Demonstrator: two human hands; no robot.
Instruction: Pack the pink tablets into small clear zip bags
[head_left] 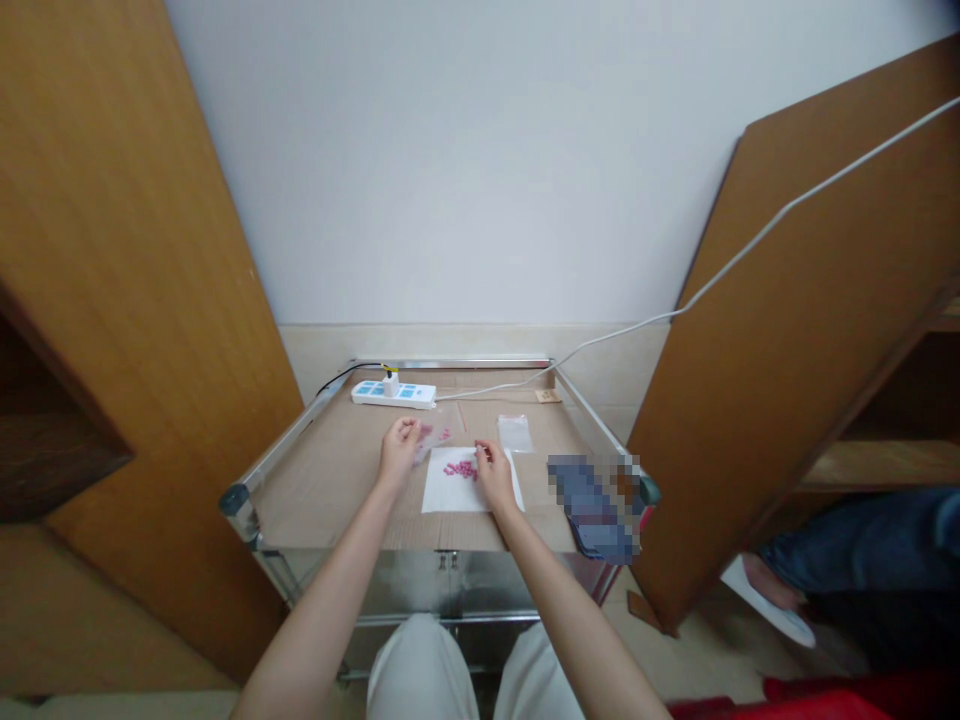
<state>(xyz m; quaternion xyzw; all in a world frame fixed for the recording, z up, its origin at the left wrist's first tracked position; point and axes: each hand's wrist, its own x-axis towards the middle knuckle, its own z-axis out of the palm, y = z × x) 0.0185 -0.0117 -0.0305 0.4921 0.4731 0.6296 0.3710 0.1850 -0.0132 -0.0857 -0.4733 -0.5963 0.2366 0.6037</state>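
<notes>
the worktop (315,490) is covered in brown board, with a metal rail along its far edge. near the middle, towards the near edge, a white sheet (444,496) lies flat, and a loose cluster of small pink pieces (457,468) rests on it.

the left hand (400,450) is just beyond the sheet's left side, thumb and fingers pinched together on a clear bag (429,441) that reaches towards the right; a few pink pieces show in or behind its film. the right hand (492,470) is over the right part of the sheet, beside the cluster, its fingers curled and the tips close together; i cannot tell whether they have hold of a piece.

another clear packet (515,434) lies flat beyond the sheet, towards the right edge. a white power strip (394,394) sits by the far left corner with a plug in it, and its white cable (517,384) runs out past the far right corner. a dark blue item (596,510), partly pixelated, lies at the near right corner.
</notes>
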